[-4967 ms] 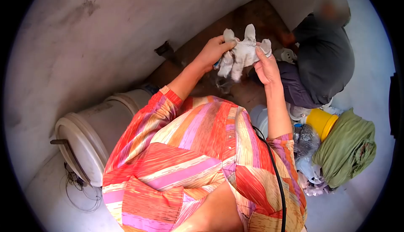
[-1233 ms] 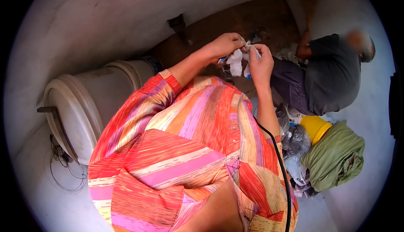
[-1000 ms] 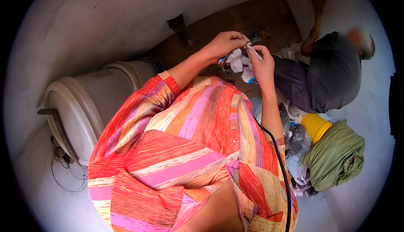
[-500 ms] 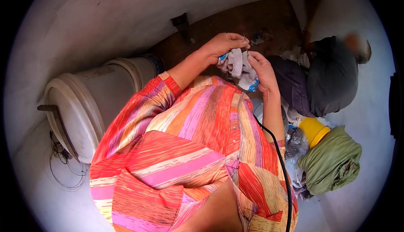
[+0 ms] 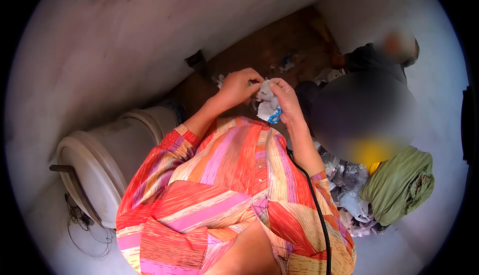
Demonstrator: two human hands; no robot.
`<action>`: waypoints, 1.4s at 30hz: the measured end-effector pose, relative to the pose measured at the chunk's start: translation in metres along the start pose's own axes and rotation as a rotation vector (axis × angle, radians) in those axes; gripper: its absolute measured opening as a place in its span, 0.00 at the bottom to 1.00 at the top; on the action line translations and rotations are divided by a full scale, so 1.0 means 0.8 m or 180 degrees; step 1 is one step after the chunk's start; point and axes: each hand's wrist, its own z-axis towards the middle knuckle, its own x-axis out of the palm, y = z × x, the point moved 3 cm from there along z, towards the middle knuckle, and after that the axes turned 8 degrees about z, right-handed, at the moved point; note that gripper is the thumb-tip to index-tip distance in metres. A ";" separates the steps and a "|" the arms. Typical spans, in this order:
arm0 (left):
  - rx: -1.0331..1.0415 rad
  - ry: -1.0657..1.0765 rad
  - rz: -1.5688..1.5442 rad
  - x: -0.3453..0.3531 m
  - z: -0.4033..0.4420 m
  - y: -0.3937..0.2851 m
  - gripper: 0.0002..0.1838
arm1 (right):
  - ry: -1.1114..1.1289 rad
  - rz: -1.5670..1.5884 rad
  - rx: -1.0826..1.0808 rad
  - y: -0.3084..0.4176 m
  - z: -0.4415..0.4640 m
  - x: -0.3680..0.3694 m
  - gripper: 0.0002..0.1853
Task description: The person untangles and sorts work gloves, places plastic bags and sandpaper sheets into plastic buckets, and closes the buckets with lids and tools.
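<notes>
A crumpled grey-white piece with blue patches (image 5: 268,104) hangs between my hands in front of my chest; whether it is plastic or cloth I cannot tell. My right hand (image 5: 287,98) pinches its upper edge between thumb and fingers. With fingertips closed together, my left hand (image 5: 240,87) meets the piece at its upper left edge. The fingertips of both hands are close together, and the finer detail between them is too small to make out.
On my left lies a large lidded drum (image 5: 107,158) near a coil of wire (image 5: 97,242). At right are a green cloth bundle (image 5: 399,185), plastic bags (image 5: 349,175) and a yellow container (image 5: 374,163). Another person (image 5: 364,55) sits beyond. Scraps (image 5: 286,64) lie on the brown surface ahead.
Both hands and the crumpled piece appear lower and slightly left in view. The piece is bunched smaller, mostly under my right hand. The whole view has shifted.
</notes>
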 end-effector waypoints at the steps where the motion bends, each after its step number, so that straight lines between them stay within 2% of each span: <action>1: 0.0028 0.0004 0.0012 -0.003 -0.001 -0.008 0.09 | 0.0002 0.0007 -0.0030 0.002 0.002 -0.001 0.06; 3: -0.0673 0.0344 -0.0301 -0.003 -0.004 -0.015 0.07 | -0.0101 -0.0318 -0.0050 0.002 0.004 -0.007 0.06; 4: -0.0101 0.0044 0.0119 0.003 -0.004 -0.007 0.08 | -0.0099 -0.0315 -0.0070 0.003 0.005 -0.008 0.06; 5: -0.0078 0.0036 0.0128 0.010 -0.004 -0.003 0.08 | -0.0035 -0.0483 0.0122 0.003 0.005 -0.007 0.05; 6: -0.0201 -0.0291 -0.0350 0.011 -0.005 -0.001 0.07 | 0.0031 -0.0656 0.0305 0.001 0.005 -0.006 0.05; 7: -0.0328 -0.0599 -0.0831 0.013 -0.004 0.004 0.06 | -0.0062 -0.1664 0.0025 -0.003 0.006 -0.012 0.06; 9: -0.0500 -0.0784 -0.1181 0.000 0.011 0.015 0.06 | -0.0012 -0.2023 0.0277 -0.039 0.007 -0.032 0.08; 11: -0.0586 -0.1723 -0.1323 -0.033 0.020 0.007 0.07 | -0.0116 -0.1971 0.0399 -0.047 0.005 -0.040 0.11; 13: -0.0610 -0.1282 -0.1131 -0.051 0.030 0.008 0.07 | -0.0183 -0.0962 -0.0058 -0.036 0.001 -0.043 0.16; 14: -0.0951 -0.0876 -0.1184 -0.059 0.029 0.000 0.07 | -0.0022 -0.0061 0.0425 -0.023 0.001 -0.043 0.20; 15: -0.0977 -0.0871 -0.1157 -0.058 0.028 0.013 0.07 | 0.0521 0.0694 0.0407 -0.003 -0.003 -0.035 0.21; 17: -0.0433 -0.0853 -0.0797 -0.051 0.028 0.035 0.09 | 0.0469 0.1360 0.0035 0.019 -0.008 -0.048 0.17; 18: -0.0443 -0.0830 -0.0795 -0.052 0.026 0.034 0.09 | 0.0452 0.1378 0.0037 0.012 0.003 -0.073 0.17; 19: -0.0795 -0.0612 -0.0689 -0.050 0.022 0.035 0.09 | 0.0056 0.0362 0.0373 -0.013 0.023 -0.111 0.15; 20: -0.1142 -0.0368 -0.0570 -0.049 0.017 0.038 0.10 | -0.0347 -0.0635 0.0705 -0.023 0.022 -0.112 0.13; 21: -0.1144 -0.0322 -0.0560 -0.044 0.014 0.044 0.10 | -0.0375 -0.0597 0.0707 -0.027 0.013 -0.112 0.13; 23: -0.1118 -0.0194 -0.0330 -0.026 0.012 0.061 0.10 | -0.0201 0.0274 0.0047 0.003 -0.001 -0.097 0.10; 24: -0.1112 -0.0075 -0.0518 -0.022 0.008 0.060 0.10 | -0.0166 0.0354 -0.0072 0.026 -0.009 -0.072 0.10; 25: -0.1089 0.0061 -0.0699 -0.018 0.007 0.059 0.11 | -0.0121 0.0081 0.0033 0.027 -0.003 -0.082 0.11; 26: -0.0752 0.0170 -0.0946 -0.011 0.008 0.060 0.14 | -0.0034 0.0245 -0.0047 0.029 -0.003 -0.083 0.12; 31: -0.0753 0.0348 -0.0814 0.012 0.003 0.052 0.18 | 0.0086 0.0821 -0.0392 0.042 -0.016 -0.058 0.16; 33: -0.1389 0.0845 -0.1476 0.020 0.000 0.043 0.15 | 0.0188 0.0822 -0.0478 0.040 -0.020 -0.053 0.18; 35: -0.1517 0.0960 -0.1808 0.031 -0.005 0.043 0.13 | 0.0164 0.1000 -0.0367 0.030 -0.019 -0.057 0.19; 37: -0.1797 0.1191 -0.2315 0.041 -0.009 0.038 0.18 | 0.0131 0.1175 -0.0266 0.023 -0.020 -0.060 0.19; 38: -0.1702 0.1503 -0.2614 0.048 -0.007 0.039 0.22 | 0.0154 0.1266 -0.0269 0.024 -0.023 -0.055 0.20; 39: -0.1715 0.1486 -0.2627 0.056 -0.008 0.039 0.22 | 0.0179 0.1359 -0.0267 0.024 -0.026 -0.051 0.21; 41: -0.1825 0.1911 -0.3733 0.075 -0.009 0.025 0.23 | 0.0316 0.1146 -0.0290 0.020 -0.033 -0.041 0.22; 42: -0.1482 0.1977 -0.3700 0.075 -0.007 0.023 0.20 | 0.0447 0.0938 -0.0341 0.018 -0.035 -0.036 0.24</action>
